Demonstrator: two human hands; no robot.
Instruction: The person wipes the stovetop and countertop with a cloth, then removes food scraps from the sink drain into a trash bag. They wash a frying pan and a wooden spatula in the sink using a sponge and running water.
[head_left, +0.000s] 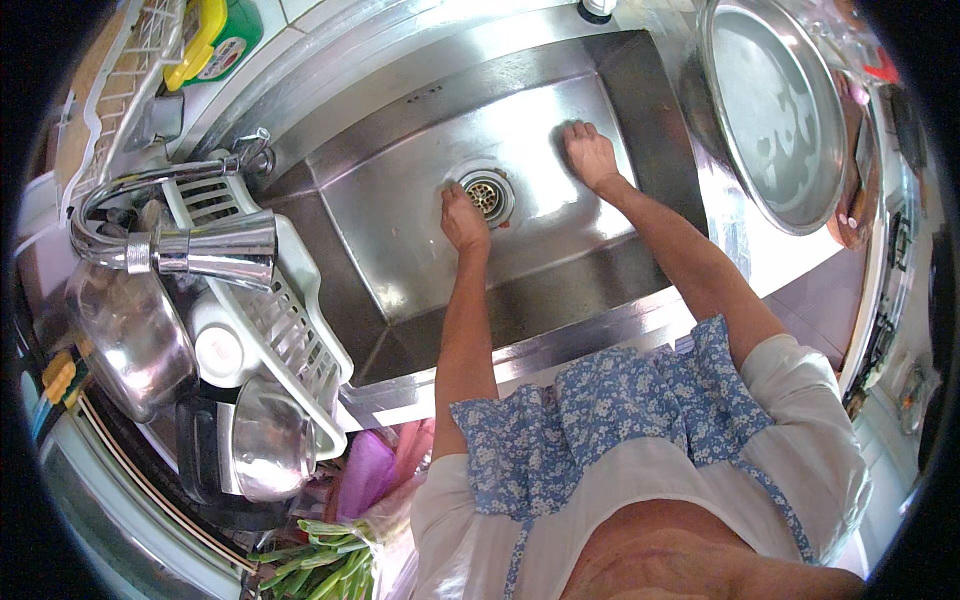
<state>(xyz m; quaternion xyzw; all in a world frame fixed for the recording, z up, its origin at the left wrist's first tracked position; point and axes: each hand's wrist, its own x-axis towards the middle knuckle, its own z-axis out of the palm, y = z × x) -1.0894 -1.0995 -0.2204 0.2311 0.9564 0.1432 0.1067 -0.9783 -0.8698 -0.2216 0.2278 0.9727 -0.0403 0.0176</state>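
Observation:
A stainless steel sink (405, 247) lies before me, its floor wet and shiny. My left hand (463, 219) is low in the basin at the near-left rim of the round drain (501, 178), fingers curled together. Inside the drain sits a perforated brass-coloured strainer (482, 196). Towards the basin's right end is my right hand (591, 156), also curled, just over or on the sink floor. Nothing shows in either hand, though the undersides of the fingers are hidden. Small reddish bits lie at the drain's edge.
A chrome faucet (214, 251) arches over a white plastic dish rack (300, 330) on the left. Metal pots (139, 330) and a white cup (219, 355) are there too. A large metal basin (780, 112) stands right of the sink. Green leafy stalks (322, 559) lie lower left.

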